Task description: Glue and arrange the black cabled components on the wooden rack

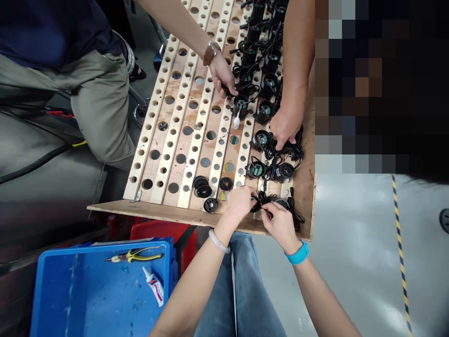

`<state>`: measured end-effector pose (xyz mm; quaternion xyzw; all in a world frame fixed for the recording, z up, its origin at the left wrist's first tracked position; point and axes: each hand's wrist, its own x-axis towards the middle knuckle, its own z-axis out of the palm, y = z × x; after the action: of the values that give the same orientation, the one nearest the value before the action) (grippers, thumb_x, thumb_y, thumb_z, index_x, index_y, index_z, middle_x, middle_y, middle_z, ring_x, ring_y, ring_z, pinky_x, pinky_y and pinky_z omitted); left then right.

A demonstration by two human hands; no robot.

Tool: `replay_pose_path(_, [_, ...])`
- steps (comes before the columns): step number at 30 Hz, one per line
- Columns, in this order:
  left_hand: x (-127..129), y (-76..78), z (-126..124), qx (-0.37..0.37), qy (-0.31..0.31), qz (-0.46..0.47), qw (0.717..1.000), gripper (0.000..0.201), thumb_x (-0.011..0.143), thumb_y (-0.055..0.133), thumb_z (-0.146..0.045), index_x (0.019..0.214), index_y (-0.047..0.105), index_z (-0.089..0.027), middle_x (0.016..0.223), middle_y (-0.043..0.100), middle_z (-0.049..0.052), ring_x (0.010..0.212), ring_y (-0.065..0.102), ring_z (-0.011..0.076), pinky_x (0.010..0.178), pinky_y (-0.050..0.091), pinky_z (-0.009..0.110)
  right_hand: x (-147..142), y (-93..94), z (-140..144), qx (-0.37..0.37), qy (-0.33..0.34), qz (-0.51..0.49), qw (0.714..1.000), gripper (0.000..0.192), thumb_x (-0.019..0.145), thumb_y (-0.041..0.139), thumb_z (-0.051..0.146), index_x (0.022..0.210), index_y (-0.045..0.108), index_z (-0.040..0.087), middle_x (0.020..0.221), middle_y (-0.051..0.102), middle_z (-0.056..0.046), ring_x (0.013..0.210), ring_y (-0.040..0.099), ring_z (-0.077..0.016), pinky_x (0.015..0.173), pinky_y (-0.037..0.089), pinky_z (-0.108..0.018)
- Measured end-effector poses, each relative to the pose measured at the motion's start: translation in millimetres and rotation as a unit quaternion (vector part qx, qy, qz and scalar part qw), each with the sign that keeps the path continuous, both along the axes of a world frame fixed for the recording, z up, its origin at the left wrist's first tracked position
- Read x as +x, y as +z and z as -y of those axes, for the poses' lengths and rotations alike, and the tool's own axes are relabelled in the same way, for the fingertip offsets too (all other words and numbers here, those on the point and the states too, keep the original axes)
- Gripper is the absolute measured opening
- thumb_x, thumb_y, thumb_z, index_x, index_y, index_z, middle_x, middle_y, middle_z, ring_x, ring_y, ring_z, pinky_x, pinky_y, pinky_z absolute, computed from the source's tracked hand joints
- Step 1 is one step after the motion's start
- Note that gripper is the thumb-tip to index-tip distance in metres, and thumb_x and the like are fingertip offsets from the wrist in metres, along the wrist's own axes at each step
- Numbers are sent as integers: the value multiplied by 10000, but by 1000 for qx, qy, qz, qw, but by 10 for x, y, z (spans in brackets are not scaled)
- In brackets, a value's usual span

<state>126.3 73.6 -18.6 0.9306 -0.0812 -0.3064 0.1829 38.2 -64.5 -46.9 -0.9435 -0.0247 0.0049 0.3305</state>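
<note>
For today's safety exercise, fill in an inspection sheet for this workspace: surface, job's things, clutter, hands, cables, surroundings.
Surface: wooden board with slats and round holes.
Job's things: black pump with coiled cord, at the near edge; more pumps stand in the holes.
Clutter: loose black grilles; white tube.
Hands: left hand and right hand both on the pump's cord; two co-worker hands among the far pumps.
Cables: black hose on the floor, left.
Surroundings: blue bin holding pliers and a glue tube; striped floor tape.
</note>
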Motion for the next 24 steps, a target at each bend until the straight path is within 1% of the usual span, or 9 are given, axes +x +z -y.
replay_pose_path(3, [-6, 17, -5, 1, 7, -10, 1000, 214, 769, 623, -280, 970, 696, -272, 960, 647, 37, 923, 608, 261, 756, 462, 353, -4, -16, 7, 15, -16, 9, 1000, 176, 866, 481, 203, 885, 642, 134, 787, 539, -15, 693, 508, -112, 661, 385, -243])
replay_pose_path(8, [-9, 17, 12, 0, 5, -13, 1000, 207, 775, 635, -296, 971, 701, -278, 940, 647, 44, 914, 611, 260, 741, 460, 344, -2, -34, -22, -8, -20, 17, 1000, 232, 887, 467, 217, 936, 666, 109, 793, 539, -18, 521, 411, -75, 589, 367, -252])
replay_pose_path(10, [-15, 4, 5, -1, 5, -7, 1000, 218, 781, 627, -301, 984, 701, -283, 945, 648, 46, 913, 612, 260, 738, 460, 341, -1, -41, -22, -21, -23, 10, 999, 255, 886, 461, 228, 949, 684, 121, 790, 550, -15, 541, 439, -85, 599, 368, -264])
replay_pose_path(12, [-26, -17, -26, -10, 1, 0, 1000, 248, 790, 610, -306, 1020, 699, -285, 968, 651, 44, 927, 611, 264, 754, 462, 349, 1, -42, -9, -20, -28, -10, 999, 269, 886, 452, 242, 960, 692, 144, 805, 568, -10, 627, 504, -106, 626, 372, -271])
replay_pose_path(13, [-33, -30, -53, -23, 0, 2, 1000, 271, 800, 594, -304, 1051, 694, -284, 992, 652, 40, 949, 608, 264, 778, 463, 354, 2, -40, 1, -15, -31, -18, 999, 274, 887, 449, 250, 968, 693, 155, 813, 573, -5, 650, 517, -109, 631, 372, -271])
replay_pose_path(15, [-52, -56, -122, -68, -5, 3, 998, 341, 798, 577, -289, 1126, 667, -282, 1053, 646, 14, 1007, 594, 253, 838, 458, 353, 4, -33, 19, -5, -34, -31, 999, 287, 895, 438, 267, 990, 689, 168, 817, 568, 4, 606, 497, -95, 610, 363, -271])
replay_pose_path(18, [-94, -86, -233, -131, -25, -6, 991, 536, 718, 625, -246, 1252, 583, -271, 1159, 609, -31, 1055, 572, 224, 893, 448, 325, 10, -24, 38, -13, -37, -32, 999, 306, 905, 421, 287, 1012, 683, 169, 820, 553, 3, 518, 427, -75, 596, 356, -274])
replay_pose_path(21, [-157, -104, -304, -137, -53, 2, 989, 697, 648, 675, -208, 1320, 495, -224, 1229, 566, -16, 1081, 534, 239, 913, 437, 326, 23, -27, 51, -18, -38, -24, 999, 289, 900, 432, 280, 1005, 677, 168, 832, 564, 3, 557, 455, -84, 626, 379, -268])
replay_pose_path(24, [-228, -114, -323, -116, -74, 16, 990, 736, 656, 679, -198, 1348, 427, -188, 1252, 539, 18, 1086, 496, 270, 896, 437, 359, 34, -35, 71, -3, -42, -13, 999, 237, 896, 461, 279, 989, 653, 176, 864, 581, 11, 655, 512, -102, 632, 400, -250])
